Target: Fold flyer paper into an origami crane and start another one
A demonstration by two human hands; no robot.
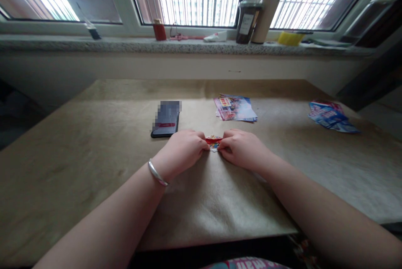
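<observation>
A small folded paper is held between the left hand and the right hand, each end being pinched and partly covered. Only the middle of the paper is left exposed in the gap between the hands. Its far part is printed in red and yellow, with a red band crossing it, and a patch of blue is shown below that. Along the near side a white portion is seen, narrowed to a blunt point. The paper is laid crosswise, its hidden ends not being visible.

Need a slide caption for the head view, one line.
Left hand and right hand pinch a colourful paper piece, with a phone and printed sheets beyond.
</observation>
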